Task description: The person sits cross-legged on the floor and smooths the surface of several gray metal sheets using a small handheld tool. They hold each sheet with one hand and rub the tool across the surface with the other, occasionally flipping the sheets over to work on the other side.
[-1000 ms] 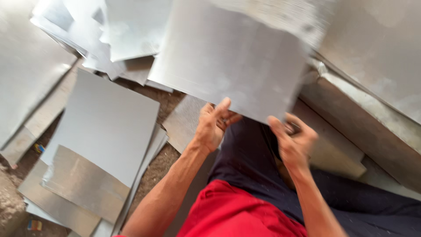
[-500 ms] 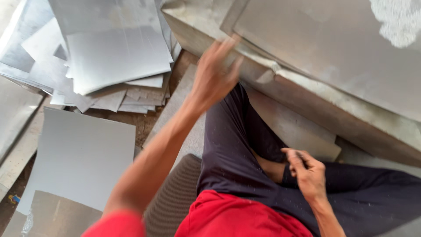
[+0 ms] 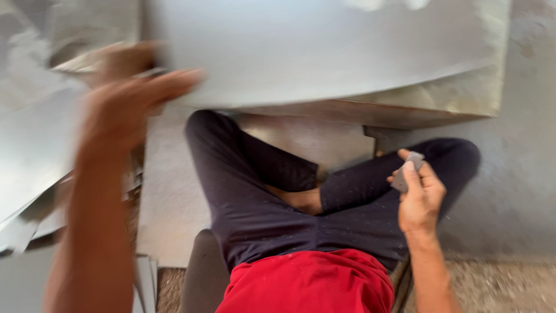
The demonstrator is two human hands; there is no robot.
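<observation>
Right now the left hand (image 3: 124, 107) is up at the upper left, badly motion-blurred, fingers stretched toward the near edge of a big grey metal sheet (image 3: 324, 49) that fills the top of the view. Can't tell if the fingers actually touch or pinch that sheet; blur hides the grip. Left forearm runs down to the bottom left corner.

Right hand (image 3: 420, 200) is low on the right, over the person's right knee, closed round a small flat grey piece (image 3: 407, 171) w/ thumb pressed on top & other fingers curled under. Piece sticks out just past the fingertips; what it is exactly can't be made out.

Person sits cross-legged on the floor: dark trousers (image 3: 255, 197), red shirt (image 3: 307, 284) at the bottom middle, a bare foot (image 3: 298, 200) tucked between the legs. Big sheet lies on a stack of similar sheets, its front edge just above the knees, lower sheets showing beneath at the right corner. Another flat sheet (image 3: 171, 191) lies on the floor under the left leg. More loose grey sheets (image 3: 35, 150) are piled at the left edge, overlapping, blurred. Concrete floor (image 3: 515, 191) shows bare along the right side, gritty near the bottom right.
</observation>
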